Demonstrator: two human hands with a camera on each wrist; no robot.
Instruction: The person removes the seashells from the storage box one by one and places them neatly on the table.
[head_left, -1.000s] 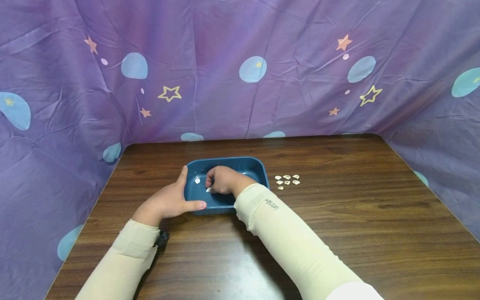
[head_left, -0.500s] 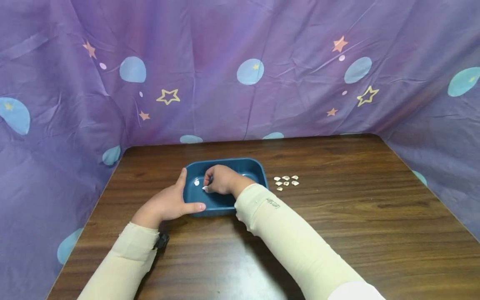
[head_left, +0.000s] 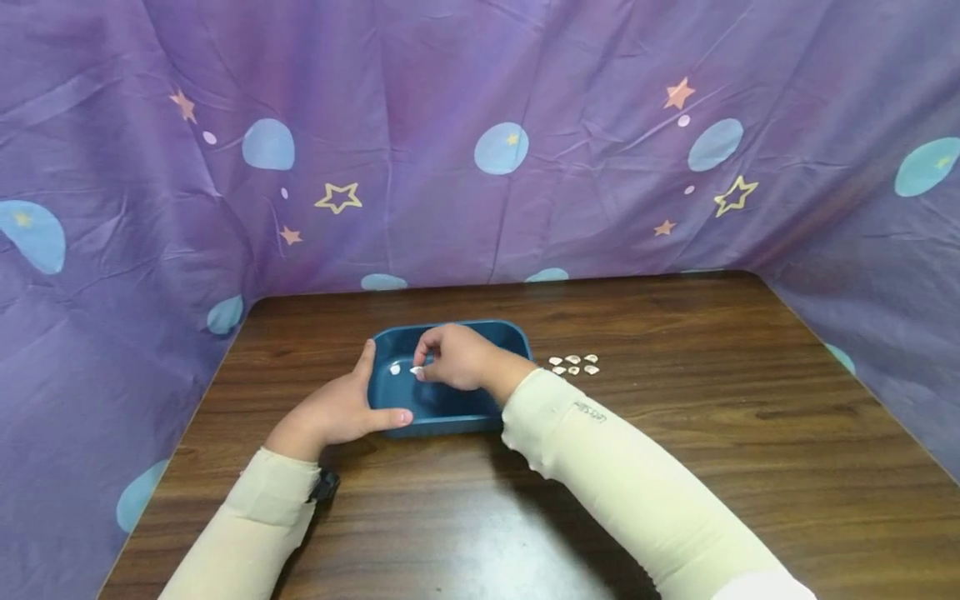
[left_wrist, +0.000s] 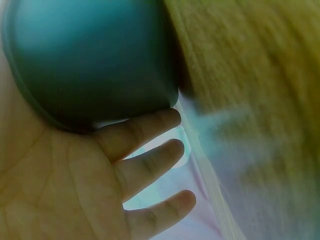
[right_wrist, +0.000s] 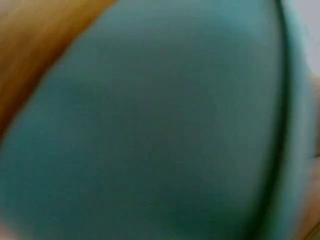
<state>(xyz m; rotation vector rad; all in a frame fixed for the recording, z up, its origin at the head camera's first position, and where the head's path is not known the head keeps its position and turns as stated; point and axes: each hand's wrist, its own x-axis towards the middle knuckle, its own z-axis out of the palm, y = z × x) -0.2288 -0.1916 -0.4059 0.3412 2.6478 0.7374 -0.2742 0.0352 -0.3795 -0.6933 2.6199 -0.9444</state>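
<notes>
In the head view my right hand (head_left: 461, 357) is inside a blue plastic basin (head_left: 517, 335). Its thumb and forefinger pinch a small white seashell (head_left: 417, 370) just above the basin floor. Another white shell (head_left: 395, 368) lies in the basin to its left. My left hand (head_left: 330, 412) rests against the basin's left end, thumb along the front rim. In the left wrist view its fingers (left_wrist: 150, 167) stretch out straight beside the basin wall (left_wrist: 100, 65). The right wrist view is blurred and mostly filled by the basin (right_wrist: 150, 125); the pinched shell is not visible there.
Several small shells (head_left: 573, 360) lie in rows on the brown wooden table (head_left: 690, 392), right of the basin. A purple curtain (head_left: 420, 167) with stars and blue spots hangs behind the table and along both sides.
My right hand has risen slightly with the shell pinched in it, and the forearm has swung right, now covering the nearest loose shell. The left hand stays at the basin's end.
</notes>
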